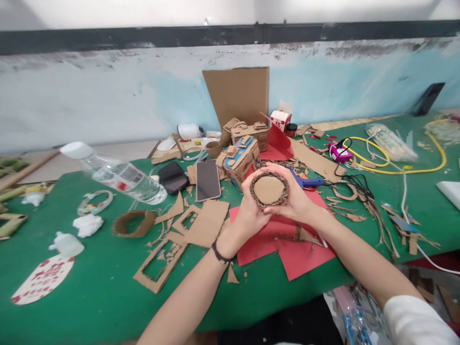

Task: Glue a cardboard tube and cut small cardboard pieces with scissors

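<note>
Both hands grip a round cardboard piece whose flat disc top sits inside a rough corrugated rim. My left hand, with a dark bracelet at the wrist, wraps its left side. Around its right side curls my right hand. Its underside is hidden by the palms. Red paper sheets lie on the table below the hands. Just behind them stands a cardboard model with blue patches. A blue glue gun rests behind my right hand.
On the left are a clear water bottle, a cardboard ring and cut cardboard frames. A phone lies behind them. Cardboard scraps, black cords and a yellow cable spread over the right. A cardboard sheet leans on the wall.
</note>
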### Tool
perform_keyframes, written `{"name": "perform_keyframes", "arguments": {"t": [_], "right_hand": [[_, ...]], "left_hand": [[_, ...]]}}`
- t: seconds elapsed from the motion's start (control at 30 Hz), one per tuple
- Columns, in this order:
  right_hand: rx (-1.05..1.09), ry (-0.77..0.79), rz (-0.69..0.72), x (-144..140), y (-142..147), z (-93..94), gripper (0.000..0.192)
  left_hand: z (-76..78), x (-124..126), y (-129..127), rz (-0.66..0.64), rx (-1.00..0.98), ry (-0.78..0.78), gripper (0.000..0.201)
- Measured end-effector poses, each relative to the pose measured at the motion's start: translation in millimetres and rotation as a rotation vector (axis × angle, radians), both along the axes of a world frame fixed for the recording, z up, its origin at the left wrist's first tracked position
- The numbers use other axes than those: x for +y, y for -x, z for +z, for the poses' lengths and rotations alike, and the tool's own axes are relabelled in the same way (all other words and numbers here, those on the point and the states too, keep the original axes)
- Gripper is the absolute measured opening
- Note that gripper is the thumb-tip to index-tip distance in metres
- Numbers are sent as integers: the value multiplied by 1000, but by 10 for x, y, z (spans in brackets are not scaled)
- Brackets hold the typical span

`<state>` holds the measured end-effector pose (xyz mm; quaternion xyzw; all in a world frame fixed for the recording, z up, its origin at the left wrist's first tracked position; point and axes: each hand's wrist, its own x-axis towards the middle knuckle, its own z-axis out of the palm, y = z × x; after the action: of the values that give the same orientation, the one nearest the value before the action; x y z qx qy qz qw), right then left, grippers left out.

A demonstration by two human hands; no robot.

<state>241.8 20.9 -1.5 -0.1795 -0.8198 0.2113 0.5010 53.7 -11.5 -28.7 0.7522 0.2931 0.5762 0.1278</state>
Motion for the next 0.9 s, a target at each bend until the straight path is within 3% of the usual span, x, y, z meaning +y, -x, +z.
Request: {"name": "perform_keyframes", "arguments": {"t": [0.1,0.3,0.53,0.77,0.9], "right_hand": [[19,27,26,-6,3,-21,101],[72,234,28,-30,-2,-50,105],[92,60,4,-35,40,-80,105],[45,30,7,-38,34,-96,102],[-22,130,83,-55,-22,-15,98]], "left_hand": [[5,11,12,-17,3,5,94],[27,41,-43,6,-74,116,99],[21,-23,-65,52,-47,82,99],[26,-23,-36,24,-22,71,97],[184,7,69,-20,-31,126,97]]}}
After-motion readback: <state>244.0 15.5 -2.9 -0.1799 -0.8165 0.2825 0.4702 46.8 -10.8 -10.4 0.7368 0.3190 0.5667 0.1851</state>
